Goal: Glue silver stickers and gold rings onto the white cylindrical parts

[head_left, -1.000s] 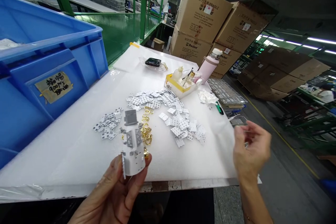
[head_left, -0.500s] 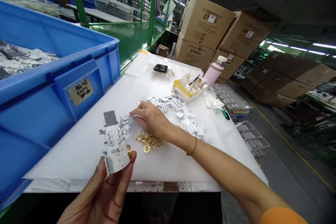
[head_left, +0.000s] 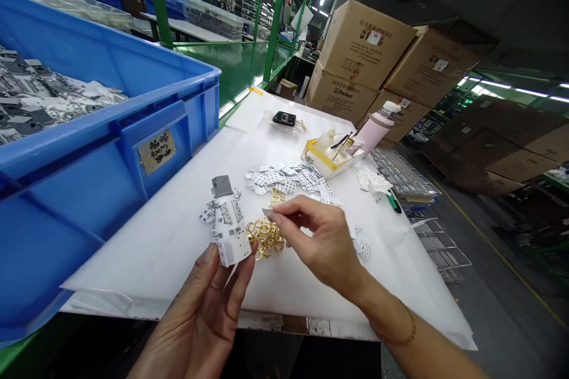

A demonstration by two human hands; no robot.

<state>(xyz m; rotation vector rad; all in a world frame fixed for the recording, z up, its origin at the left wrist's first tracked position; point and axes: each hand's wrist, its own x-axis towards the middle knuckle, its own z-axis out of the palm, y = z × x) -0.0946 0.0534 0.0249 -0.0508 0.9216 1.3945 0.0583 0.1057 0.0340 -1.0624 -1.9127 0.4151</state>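
Note:
My left hand (head_left: 208,302) grips the lower end of a white and grey plastic model part (head_left: 231,237), which has lattice pieces on its face and a grey flap on top. Between the thumb and forefinger of my right hand (head_left: 320,237) is a small white plastic piece (head_left: 268,212), held to the right of the model part. Beneath it on the table lies a heap of gold rings (head_left: 265,235). Flat white pieces with dark holes (head_left: 288,177) are spread behind the rings. A smaller group of white pieces (head_left: 207,213) lies left of the model part, partly covered by it.
A large blue bin (head_left: 111,130) of grey and white parts stands at the left. Farther back on the white-covered table (head_left: 169,237) are a black object in plastic (head_left: 284,118), a yellow-edged tray (head_left: 326,161), a pink bottle (head_left: 376,130) and crumpled tissue (head_left: 372,180). Cartons (head_left: 364,41) stand beyond.
My right hand has moved from the small white pieces rightward and nearer, and now pinches one. In the picture, the model part in my left hand sits farther right and slightly higher; the whole view has shifted.

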